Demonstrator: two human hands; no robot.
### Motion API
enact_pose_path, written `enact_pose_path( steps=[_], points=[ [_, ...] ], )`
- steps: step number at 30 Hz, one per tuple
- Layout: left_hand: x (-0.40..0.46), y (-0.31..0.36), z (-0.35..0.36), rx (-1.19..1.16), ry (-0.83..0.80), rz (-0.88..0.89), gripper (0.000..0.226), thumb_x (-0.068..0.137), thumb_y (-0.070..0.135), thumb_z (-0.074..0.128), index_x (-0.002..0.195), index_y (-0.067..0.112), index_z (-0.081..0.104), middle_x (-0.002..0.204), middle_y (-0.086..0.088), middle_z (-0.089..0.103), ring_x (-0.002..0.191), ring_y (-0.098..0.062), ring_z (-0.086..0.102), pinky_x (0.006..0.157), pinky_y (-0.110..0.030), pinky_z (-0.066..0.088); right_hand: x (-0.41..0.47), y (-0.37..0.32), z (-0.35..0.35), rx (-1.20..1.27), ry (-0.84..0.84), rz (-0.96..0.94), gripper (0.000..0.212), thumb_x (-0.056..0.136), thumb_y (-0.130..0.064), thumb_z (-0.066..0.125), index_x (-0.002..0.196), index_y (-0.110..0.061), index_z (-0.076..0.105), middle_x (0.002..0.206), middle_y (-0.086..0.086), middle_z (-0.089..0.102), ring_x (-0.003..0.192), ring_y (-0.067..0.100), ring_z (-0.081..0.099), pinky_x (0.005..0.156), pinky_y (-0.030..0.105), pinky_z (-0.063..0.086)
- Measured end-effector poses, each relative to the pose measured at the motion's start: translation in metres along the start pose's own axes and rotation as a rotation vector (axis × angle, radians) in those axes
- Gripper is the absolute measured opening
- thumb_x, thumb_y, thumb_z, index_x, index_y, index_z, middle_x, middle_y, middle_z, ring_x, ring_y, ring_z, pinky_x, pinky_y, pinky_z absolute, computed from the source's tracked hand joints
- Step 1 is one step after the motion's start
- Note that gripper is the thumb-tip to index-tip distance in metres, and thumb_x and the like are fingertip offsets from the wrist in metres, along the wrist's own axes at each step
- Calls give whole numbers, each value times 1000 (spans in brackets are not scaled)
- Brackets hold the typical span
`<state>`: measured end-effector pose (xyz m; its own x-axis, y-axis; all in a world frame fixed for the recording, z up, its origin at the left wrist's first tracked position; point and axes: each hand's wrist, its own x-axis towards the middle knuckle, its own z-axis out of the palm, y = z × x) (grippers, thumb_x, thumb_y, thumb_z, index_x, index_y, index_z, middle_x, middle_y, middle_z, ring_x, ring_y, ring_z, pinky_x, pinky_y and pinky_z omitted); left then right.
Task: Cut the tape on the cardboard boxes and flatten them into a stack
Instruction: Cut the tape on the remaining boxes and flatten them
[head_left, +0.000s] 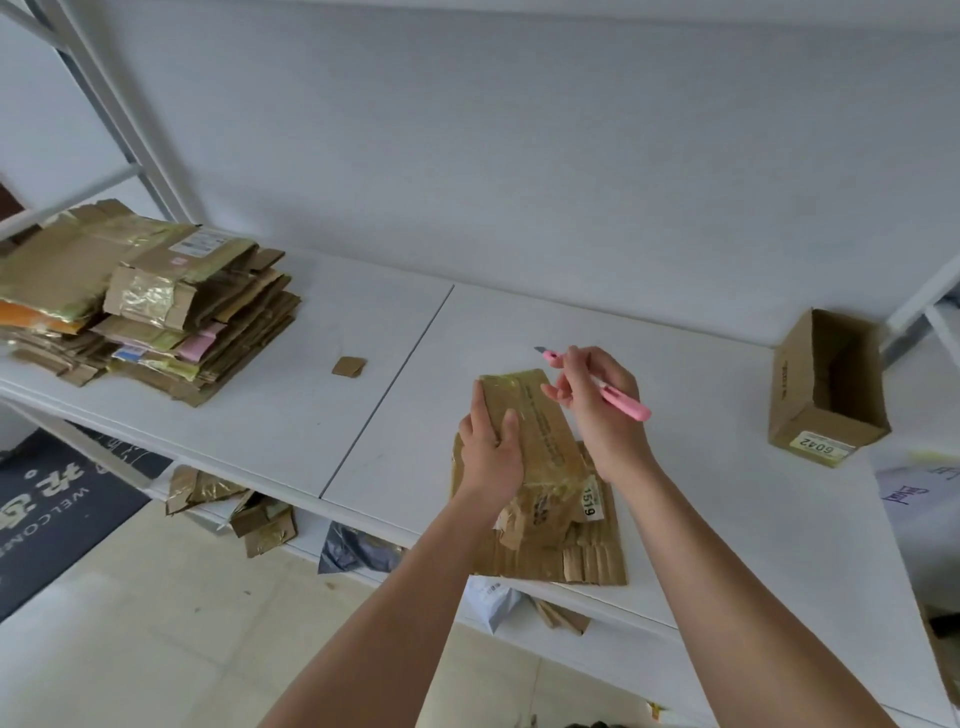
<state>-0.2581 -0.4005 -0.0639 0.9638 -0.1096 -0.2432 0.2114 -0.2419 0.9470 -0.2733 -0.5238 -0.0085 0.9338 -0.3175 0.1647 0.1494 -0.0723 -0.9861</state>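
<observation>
A small taped cardboard box (545, 441) with a "1519" label stands on a flattened sheet of cardboard (582, 561) near the shelf's front edge. My left hand (488, 447) grips the box's left side, thumb on its top face. My right hand (597, 400) holds a pink utility knife (623, 400) just above the box's far right end, blade pointing away to the left. A stack of flattened boxes (156, 306) lies at the far left of the shelf. An open box (826, 389) labelled "6042" stands at the right.
A small cardboard scrap (349, 367) lies mid-shelf on the white shelf top (311, 415). Cardboard scraps (234, 509) and a grey bag (353, 551) sit on the lower level. A dark welcome mat (57, 499) lies on the floor at left. Papers (919, 499) lie at the right.
</observation>
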Motion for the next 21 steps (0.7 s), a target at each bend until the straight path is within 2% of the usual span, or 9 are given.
enact_pose_path(
  steps=[2, 4, 7, 11, 14, 21],
  points=[
    [1, -2, 0, -8, 13, 1, 60, 103, 44, 33, 153, 45, 0, 149, -1, 24, 131, -27, 40, 106, -50, 43, -3, 10, 5, -46, 23, -1, 14, 102, -19, 53, 108, -9, 61, 87, 1, 68, 80, 20, 66, 86, 43, 58],
    [0, -2, 1, -13, 21, 2, 59, 104, 42, 33, 154, 43, 2, 148, -1, 25, 132, -26, 40, 107, -50, 42, -7, 20, 5, -61, 59, -1, 15, 101, -15, 54, 112, -7, 59, 93, 7, 69, 80, 17, 67, 81, 35, 58],
    [1, -2, 3, -17, 28, 3, 58, 104, 41, 33, 155, 42, 3, 146, -1, 26, 132, -26, 40, 109, -49, 40, -8, 24, 6, -181, 38, -71, 10, 99, -10, 54, 107, -5, 57, 92, 6, 70, 76, 10, 66, 71, 20, 53],
    [1, -2, 3, -13, 35, 9, 57, 105, 38, 31, 155, 39, 3, 149, -4, 25, 136, -24, 35, 113, -46, 34, -7, 27, 10, -315, -36, -108, 3, 98, -11, 55, 96, -9, 53, 95, 3, 70, 80, 7, 68, 68, 18, 52],
    [1, -3, 3, -9, 30, 9, 57, 106, 37, 30, 156, 38, 3, 151, -3, 23, 139, -24, 31, 116, -46, 29, -5, 27, 11, -355, -68, -106, 6, 99, -11, 55, 93, -11, 54, 90, -4, 67, 74, 2, 65, 62, 14, 48],
    [1, -3, 4, -16, 28, 9, 58, 105, 39, 31, 155, 39, 2, 149, -1, 24, 137, -25, 33, 114, -47, 33, -2, 30, 11, -362, -82, -109, 5, 100, -14, 54, 96, -10, 55, 104, -2, 70, 88, 7, 67, 72, 14, 50]
  ],
)
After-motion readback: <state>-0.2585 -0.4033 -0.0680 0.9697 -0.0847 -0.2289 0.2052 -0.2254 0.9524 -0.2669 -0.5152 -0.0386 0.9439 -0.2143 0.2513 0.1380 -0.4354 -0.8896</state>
